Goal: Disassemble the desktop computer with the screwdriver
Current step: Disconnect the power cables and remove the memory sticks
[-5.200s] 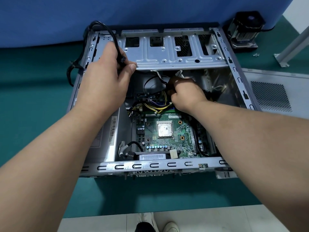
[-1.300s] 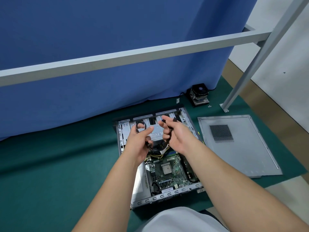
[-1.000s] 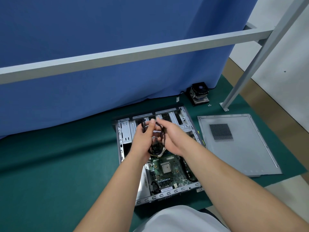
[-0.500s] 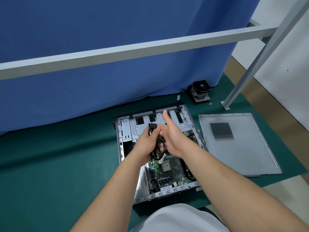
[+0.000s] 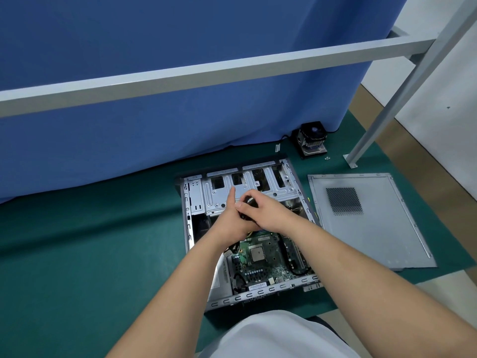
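1. On the left, the computer case (image 5: pixel 192 228) lies open on its side on the green mat (image 5: pixel 90 241), where it lay a second ago; only the hands above it have moved.
2. The left hand (image 5: pixel 231 223) held a black cable (image 5: pixel 249 202) up by its plug half a second ago, thumb and fingers pinching. Now it is lower and pressed against the other hand, one finger pointing straight up, the rest wrapped toward the cable; how firmly it grips I cannot tell.
3. The right hand (image 5: pixel 268 214) had its thumb raised just before; now the thumb is down and the fingers are curled over the dark bundle, closing it against the left hand. I judge they are coiling a freed cable, so that lead is out and can be set aside.
4. Below the hands, the motherboard (image 5: pixel 263 262) sits in the case, its processor bare. A white label on the near edge carries print too small to read.
5. Further right, the side panel (image 5: pixel 374 228) lies flat, and the cooler fan (image 5: pixel 311 139) stands by the blue curtain (image 5: pixel 154 112). No brand is legible, and no screwdriver is in sight.
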Demonstrator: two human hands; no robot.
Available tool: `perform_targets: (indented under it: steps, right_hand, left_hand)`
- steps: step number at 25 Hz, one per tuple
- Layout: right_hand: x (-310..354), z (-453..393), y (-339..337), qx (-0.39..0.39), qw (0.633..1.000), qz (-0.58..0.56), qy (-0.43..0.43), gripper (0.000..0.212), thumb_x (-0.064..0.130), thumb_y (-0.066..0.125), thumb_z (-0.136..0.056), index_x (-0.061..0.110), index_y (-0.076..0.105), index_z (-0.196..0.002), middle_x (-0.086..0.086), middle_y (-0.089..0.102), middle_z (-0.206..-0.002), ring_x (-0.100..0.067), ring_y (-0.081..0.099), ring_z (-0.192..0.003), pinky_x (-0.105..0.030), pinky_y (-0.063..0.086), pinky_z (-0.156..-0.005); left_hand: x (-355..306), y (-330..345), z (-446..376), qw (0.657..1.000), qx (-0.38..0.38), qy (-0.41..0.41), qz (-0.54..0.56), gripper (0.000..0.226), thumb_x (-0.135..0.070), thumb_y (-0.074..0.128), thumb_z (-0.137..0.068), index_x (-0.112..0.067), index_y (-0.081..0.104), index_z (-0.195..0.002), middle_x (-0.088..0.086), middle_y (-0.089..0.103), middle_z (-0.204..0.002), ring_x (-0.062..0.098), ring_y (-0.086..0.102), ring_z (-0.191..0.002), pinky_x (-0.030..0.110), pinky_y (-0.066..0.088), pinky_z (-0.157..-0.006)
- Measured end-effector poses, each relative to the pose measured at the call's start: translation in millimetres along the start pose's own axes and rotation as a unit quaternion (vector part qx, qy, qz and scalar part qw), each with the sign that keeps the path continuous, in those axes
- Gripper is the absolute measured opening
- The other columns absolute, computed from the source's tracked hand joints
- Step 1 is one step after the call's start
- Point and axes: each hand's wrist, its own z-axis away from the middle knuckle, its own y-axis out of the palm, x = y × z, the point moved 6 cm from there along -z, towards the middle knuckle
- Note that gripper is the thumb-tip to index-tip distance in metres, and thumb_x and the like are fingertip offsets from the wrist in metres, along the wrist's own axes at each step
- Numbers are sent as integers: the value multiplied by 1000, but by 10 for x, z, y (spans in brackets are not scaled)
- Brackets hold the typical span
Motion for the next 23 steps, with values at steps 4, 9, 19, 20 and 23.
perform_targets:
  steps: [4,9,19,20,23]
  right_hand:
    - [-59,-31,-40,-59,998,12,-8,30,53,63,-96,23,60,-97,0,67,-85,-14,60,-70,-29,49,-60]
    - [-227,-39,-143,-114,993,10,1,19,47,55,-102,33,61,-92,6,62,-75,-10,55,-60,-27,43,-55]
    - [-457,151,68,-205,935,-193,217,20,30,47,-108,17,62,-101,-3,66,-84,-19,59,-68,-33,49,-61]
    - [-432,164,98,-218,943,-150,202,22,29,45,-108,17,61,-98,-5,68,-90,-22,63,-75,-36,51,-69]
    - [-437,192,202,-189,951,-178,169,26,31,41,-109,16,62,-101,-9,69,-96,-15,66,-75,-39,54,-75]
  left_hand:
    - [-16,-71,4,1000,-2,-19,15,120,-12,84,-75,-45,6,-159,8,76,-91,14,56,-50,29,48,-52]
    - [8,-70,59,994,49,-8,97,87,-12,91,-75,-34,45,-145,14,74,-112,29,77,-84,40,63,-74]
    - [-37,31,-105,828,-117,37,548,36,-27,82,-87,-25,69,-121,8,76,-109,13,70,-88,29,52,-81]
    - [-39,13,-152,806,-144,29,574,29,-25,77,-92,-20,67,-118,8,76,-99,14,70,-83,31,53,-80]
    - [-2,-35,-271,779,-201,-10,594,21,-30,71,-97,-14,64,-108,-1,60,-64,11,60,-57,30,58,-69]
